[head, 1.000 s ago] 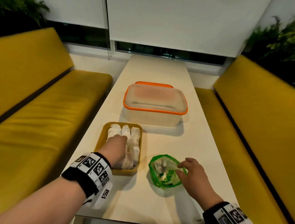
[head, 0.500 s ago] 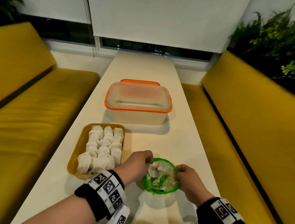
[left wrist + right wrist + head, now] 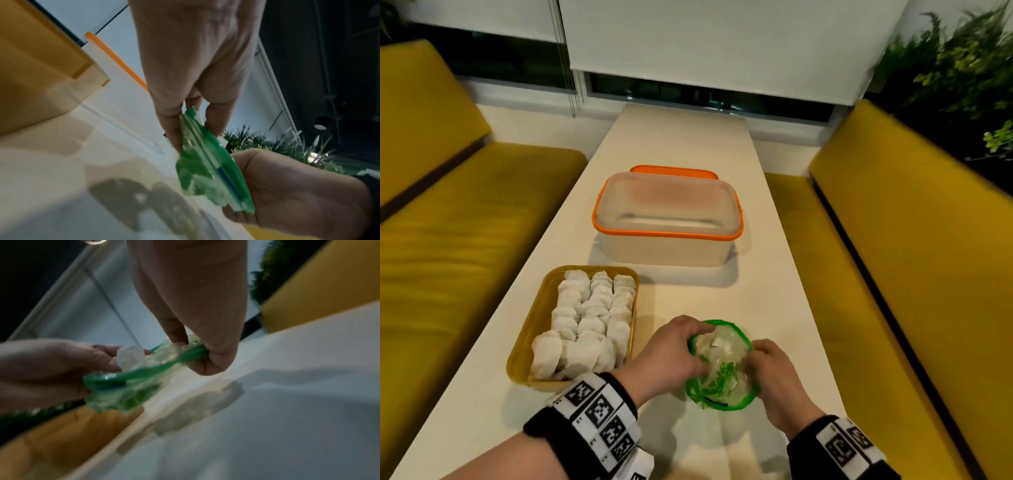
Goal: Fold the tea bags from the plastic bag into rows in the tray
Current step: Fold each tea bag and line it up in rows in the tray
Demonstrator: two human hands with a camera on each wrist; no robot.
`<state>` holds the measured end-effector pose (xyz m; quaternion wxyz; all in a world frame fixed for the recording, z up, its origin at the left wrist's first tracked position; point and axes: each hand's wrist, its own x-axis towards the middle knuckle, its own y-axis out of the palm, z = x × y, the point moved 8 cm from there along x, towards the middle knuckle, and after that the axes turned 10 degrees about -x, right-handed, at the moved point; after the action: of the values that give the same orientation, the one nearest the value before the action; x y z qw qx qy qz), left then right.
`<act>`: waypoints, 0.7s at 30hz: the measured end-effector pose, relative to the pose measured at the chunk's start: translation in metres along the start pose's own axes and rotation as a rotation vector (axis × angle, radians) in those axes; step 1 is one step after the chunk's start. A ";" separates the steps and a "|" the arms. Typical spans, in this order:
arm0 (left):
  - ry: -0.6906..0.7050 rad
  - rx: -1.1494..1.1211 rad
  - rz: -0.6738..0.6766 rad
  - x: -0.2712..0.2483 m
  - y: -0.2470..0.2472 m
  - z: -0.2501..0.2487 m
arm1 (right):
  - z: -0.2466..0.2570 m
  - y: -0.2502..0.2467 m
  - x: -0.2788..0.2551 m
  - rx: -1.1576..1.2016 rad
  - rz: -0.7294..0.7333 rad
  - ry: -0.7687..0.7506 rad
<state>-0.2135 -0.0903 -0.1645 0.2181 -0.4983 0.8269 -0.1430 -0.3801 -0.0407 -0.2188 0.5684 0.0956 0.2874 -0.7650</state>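
The bag (image 3: 722, 365) is thin, crinkled clear plastic with a green zip rim, its mouth held open in a round. The tray (image 3: 530, 329) is a shallow yellow rectangle holding three rows of puffy white tea bags (image 3: 589, 322). The left hand (image 3: 671, 356) has fingers inside the mouth, pinching one tea bag (image 3: 128, 357); the right hand (image 3: 774, 373) pinches the rim opposite.

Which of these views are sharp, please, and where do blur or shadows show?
Head view: fairly sharp, tea bags in the tray readable; soft shadow under the container. Left wrist view: tabletop smeared, plastic bag clearer. Right wrist view: blurriest, dark hand shadows on the table.
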 end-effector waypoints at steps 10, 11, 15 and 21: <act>0.015 0.036 0.004 -0.003 0.003 0.014 | 0.056 0.041 -0.040 -0.993 -0.045 -0.616; 0.012 0.037 0.005 -0.003 0.003 0.015 | 0.052 0.044 -0.035 -1.021 -0.035 -0.587; -0.035 0.060 -0.012 -0.004 -0.004 0.026 | 0.046 0.042 -0.028 -0.809 0.047 -0.571; -0.076 0.046 0.061 -0.008 0.004 0.038 | 0.056 0.061 -0.020 -1.109 0.195 -0.672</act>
<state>-0.1942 -0.0824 -0.1975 0.2652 -0.4727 0.8292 -0.1362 -0.3070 -0.0663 -0.1834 0.6590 -0.4301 0.4361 -0.4365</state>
